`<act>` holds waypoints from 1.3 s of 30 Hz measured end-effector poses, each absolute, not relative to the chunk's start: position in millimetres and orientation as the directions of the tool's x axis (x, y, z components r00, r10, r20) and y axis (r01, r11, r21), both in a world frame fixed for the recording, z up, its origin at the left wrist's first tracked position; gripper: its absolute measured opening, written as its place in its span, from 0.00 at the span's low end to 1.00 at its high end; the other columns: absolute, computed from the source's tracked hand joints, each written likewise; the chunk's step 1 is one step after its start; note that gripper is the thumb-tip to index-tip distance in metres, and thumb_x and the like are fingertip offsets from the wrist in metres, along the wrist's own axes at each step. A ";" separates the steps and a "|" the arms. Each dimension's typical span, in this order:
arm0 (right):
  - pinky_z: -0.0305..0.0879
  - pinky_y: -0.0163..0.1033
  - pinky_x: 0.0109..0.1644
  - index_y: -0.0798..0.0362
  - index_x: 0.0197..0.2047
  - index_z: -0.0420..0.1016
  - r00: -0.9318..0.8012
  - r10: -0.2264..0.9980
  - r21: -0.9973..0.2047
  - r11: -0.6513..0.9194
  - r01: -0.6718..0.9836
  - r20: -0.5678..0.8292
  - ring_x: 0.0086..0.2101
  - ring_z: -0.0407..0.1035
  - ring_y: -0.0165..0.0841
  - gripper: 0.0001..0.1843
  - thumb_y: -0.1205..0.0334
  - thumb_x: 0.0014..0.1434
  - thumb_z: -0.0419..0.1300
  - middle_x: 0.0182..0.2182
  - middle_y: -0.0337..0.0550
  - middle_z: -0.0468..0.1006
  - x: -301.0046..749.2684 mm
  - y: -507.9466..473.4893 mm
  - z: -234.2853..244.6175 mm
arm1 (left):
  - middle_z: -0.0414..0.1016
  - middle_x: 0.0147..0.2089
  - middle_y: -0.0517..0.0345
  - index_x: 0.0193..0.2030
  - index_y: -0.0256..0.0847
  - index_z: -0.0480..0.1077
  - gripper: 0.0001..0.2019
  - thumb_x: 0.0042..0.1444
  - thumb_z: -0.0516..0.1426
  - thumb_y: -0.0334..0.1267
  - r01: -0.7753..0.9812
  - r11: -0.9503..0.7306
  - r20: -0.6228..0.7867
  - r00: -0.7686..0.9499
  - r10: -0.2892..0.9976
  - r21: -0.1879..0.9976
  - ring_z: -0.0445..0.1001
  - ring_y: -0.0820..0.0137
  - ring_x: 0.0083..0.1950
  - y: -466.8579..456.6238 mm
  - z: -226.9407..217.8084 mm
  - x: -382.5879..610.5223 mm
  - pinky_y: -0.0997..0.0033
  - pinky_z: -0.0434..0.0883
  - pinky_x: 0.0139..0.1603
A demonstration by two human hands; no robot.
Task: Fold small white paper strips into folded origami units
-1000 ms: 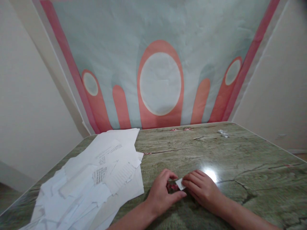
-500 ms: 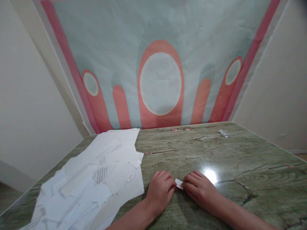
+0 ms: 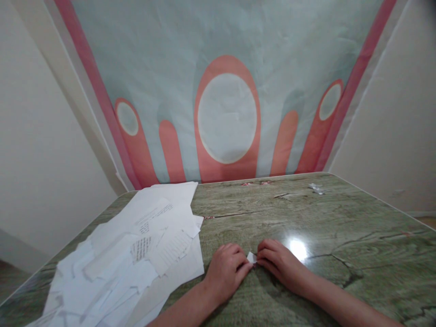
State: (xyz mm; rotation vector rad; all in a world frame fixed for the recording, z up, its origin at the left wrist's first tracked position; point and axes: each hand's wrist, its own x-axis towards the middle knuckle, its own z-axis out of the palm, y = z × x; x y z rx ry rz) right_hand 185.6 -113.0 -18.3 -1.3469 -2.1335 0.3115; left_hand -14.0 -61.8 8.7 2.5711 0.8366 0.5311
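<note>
A small piece of white paper [image 3: 251, 257] sits between my two hands, low over the table near its front. My left hand [image 3: 227, 269] pinches its left side with thumb and fingers. From the other side my right hand [image 3: 279, 261] grips the right edge, fingers curled together. The fingers cover much of the paper, so its full shape and any folds cannot be made out.
A wide, loose pile of white paper sheets [image 3: 112, 272], some printed, covers the table's left side. Small crumpled silvery scraps [image 3: 316, 189] lie at the back right. The wood-patterned table [image 3: 340, 218] meets a wall banner [image 3: 293, 54] behind.
The small paper has turned and now shows a pointed top between my fingers. My right hand has shifted slightly left and up; my left hand stays close to the same spot.
</note>
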 end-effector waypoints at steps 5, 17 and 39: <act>0.64 0.40 0.41 0.52 0.31 0.70 -0.262 0.903 -0.583 0.422 0.694 0.341 0.37 0.66 0.33 0.08 0.63 0.61 0.53 0.34 0.43 0.71 184.1 -109.7 -17.8 | 0.69 0.33 0.58 0.28 0.41 0.72 0.06 0.55 0.57 0.37 0.487 -0.659 0.210 0.690 0.692 0.573 0.66 0.68 0.38 -57.9 5.6 -10.9 0.70 0.61 0.39; 0.64 0.40 0.41 0.53 0.27 0.68 -0.154 0.941 -0.688 0.326 0.649 0.301 0.37 0.65 0.33 0.06 0.67 0.56 0.57 0.34 0.42 0.68 183.3 -105.2 -23.3 | 0.68 0.35 0.58 0.25 0.40 0.70 0.04 0.50 0.59 0.35 0.534 -0.595 0.223 0.603 0.766 0.601 0.65 0.66 0.42 -54.2 -0.4 -6.9 0.67 0.60 0.43; 0.64 0.41 0.38 0.52 0.26 0.64 -0.136 0.927 -0.635 0.341 0.694 0.350 0.35 0.64 0.34 0.07 0.71 0.51 0.57 0.32 0.41 0.68 181.1 -101.2 -29.1 | 0.65 0.35 0.59 0.28 0.41 0.66 0.03 0.50 0.57 0.34 0.630 -0.633 0.212 0.613 0.761 0.450 0.62 0.65 0.42 -56.4 0.7 -0.5 0.67 0.60 0.41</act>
